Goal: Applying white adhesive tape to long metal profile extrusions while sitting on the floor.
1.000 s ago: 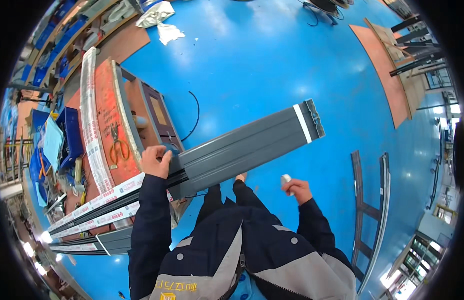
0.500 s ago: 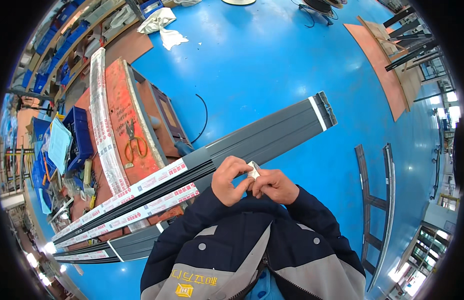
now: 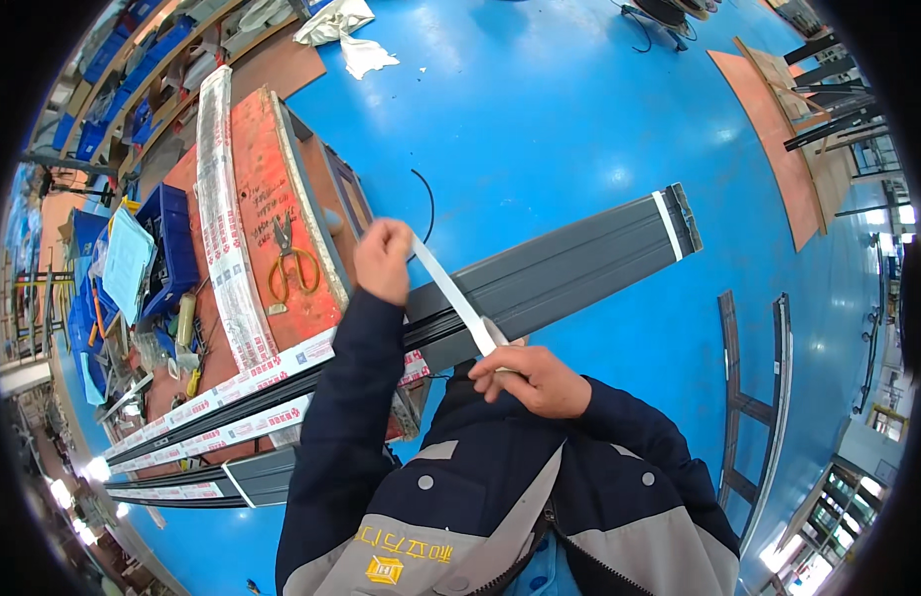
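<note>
Between my hands a strip of white tape [image 3: 450, 291] is stretched taut, slanting down from left to right. My left hand [image 3: 384, 260] pinches its free end, raised toward the red table. The roll of tape [image 3: 495, 333] is gripped in my right hand [image 3: 535, 379], close to my body. Beneath the strip lies a bundle of long dark grey profiles [image 3: 560, 273], running from the lower left to the middle right. A white band [image 3: 669, 226] wraps the bundle near its far right end.
A red worktable [image 3: 272, 179] at left carries orange-handled scissors [image 3: 293, 270], a film-wrapped profile [image 3: 220, 199] and a blue bin [image 3: 167, 248]. A dark frame [image 3: 748, 407] lies on the blue floor at right. Boards [image 3: 763, 139] stand at the upper right.
My left hand has moved up and left, away from my right hand, drawing out a length of tape from the roll. The scene has shifted slightly to the right in view.
</note>
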Motion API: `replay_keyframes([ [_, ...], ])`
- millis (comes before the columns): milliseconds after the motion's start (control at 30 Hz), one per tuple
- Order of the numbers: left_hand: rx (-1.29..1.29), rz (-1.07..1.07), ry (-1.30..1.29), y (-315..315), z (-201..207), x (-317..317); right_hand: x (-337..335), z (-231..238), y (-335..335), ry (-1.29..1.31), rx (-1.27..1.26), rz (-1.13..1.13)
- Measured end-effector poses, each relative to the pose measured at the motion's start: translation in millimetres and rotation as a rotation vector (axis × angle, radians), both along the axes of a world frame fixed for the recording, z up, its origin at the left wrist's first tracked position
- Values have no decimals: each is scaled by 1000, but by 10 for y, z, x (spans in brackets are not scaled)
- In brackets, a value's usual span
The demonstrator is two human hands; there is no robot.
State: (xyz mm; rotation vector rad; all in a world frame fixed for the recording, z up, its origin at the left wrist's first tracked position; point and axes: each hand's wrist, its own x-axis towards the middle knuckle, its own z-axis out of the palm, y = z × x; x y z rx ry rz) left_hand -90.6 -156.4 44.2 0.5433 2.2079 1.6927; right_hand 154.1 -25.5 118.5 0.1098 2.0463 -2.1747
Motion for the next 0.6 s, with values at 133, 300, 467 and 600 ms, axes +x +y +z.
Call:
replay_keyframes([
  [133,-353,-397,-171,104,-644,-642,-133,107,40,-140,-349,-3],
  [300,-477,-490,-531,502,-937,-643,-579,262,292,-107,-387,-180],
  [467,-552,-519,-679,548,-986,-555,-662,265,232,-161,-400,-205],
  [600,-554,-599,-738,509,-1011,-481,-628,262,136,-193,-380,-184],
])
